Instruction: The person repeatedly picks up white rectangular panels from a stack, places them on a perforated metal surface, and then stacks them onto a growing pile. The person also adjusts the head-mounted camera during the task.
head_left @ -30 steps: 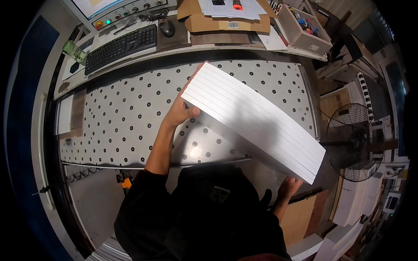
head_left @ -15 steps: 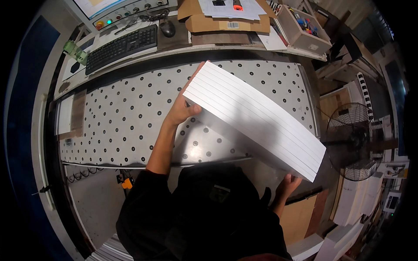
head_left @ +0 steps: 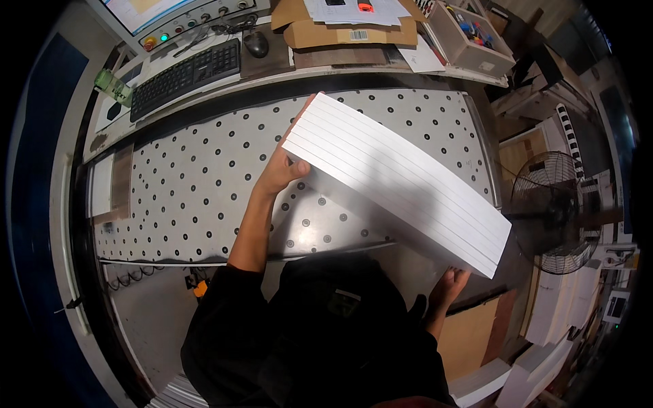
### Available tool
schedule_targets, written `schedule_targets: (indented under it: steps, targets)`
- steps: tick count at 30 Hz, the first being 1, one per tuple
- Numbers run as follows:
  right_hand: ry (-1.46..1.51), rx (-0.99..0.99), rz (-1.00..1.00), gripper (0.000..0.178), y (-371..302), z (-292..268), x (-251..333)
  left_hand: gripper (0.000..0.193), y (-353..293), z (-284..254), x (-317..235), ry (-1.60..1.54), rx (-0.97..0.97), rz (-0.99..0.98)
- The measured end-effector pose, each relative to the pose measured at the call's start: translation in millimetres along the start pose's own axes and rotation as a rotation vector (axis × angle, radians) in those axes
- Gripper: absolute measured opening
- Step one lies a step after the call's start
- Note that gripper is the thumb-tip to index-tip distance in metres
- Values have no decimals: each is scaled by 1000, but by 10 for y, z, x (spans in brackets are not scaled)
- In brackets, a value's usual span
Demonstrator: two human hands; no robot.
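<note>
A thick stack of white paper [head_left: 394,183], with thin dividing lines along its edge, is held tilted above the worktable. My left hand [head_left: 277,168] grips its upper left end, thumb on the near side and the other fingers hidden behind. Under the lower right end, my right hand [head_left: 451,284] closes on the stack, only part of its fingers showing. Beneath lies the pale table surface [head_left: 197,183], dotted with small dark round holes or studs; the stack casts a shadow on it.
Behind the table, a shelf bears a keyboard [head_left: 187,78], a mouse [head_left: 256,44], a green bottle [head_left: 112,87] and cardboard [head_left: 354,35]. A monitor with buttons [head_left: 146,20] stands far left. At right are a wire fan [head_left: 554,211] and more paper stacks [head_left: 554,306].
Both hands keep their hold on the paper stack, whose position and tilt stay nearly the same. The surroundings shift slightly in the picture as the view moves.
</note>
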State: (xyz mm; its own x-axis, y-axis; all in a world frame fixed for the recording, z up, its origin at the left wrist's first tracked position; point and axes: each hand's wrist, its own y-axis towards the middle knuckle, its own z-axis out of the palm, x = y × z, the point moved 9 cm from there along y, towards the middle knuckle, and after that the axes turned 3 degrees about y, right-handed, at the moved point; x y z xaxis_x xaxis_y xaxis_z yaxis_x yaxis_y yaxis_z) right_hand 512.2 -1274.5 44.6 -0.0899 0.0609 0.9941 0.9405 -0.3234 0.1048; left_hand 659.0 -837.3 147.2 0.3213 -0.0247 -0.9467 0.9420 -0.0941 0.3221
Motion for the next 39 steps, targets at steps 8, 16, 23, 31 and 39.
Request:
schedule_targets:
  steps: [8, 16, 23, 31, 39]
  targets:
    - [74, 21, -8, 82, -1, -3, -65, 127, -25, 15, -36, -36, 6, -59]
    - [85, 34, -73, 86, 17, 162, 149, 126, -32, 4, 2, -29, 17, -54]
    - [-74, -35, 51, 78, -41, 70, 61, 123, -49, -15, 29, -47, -6, -36]
    - [-201, 21, -44, 88, 150, -134, -331, 130, -44, -109, 141, -25, -39, -39]
    - [-335, 290, 159, 71, 441, -74, -692, 128, -296, -606, 1480, -206, -50, -199]
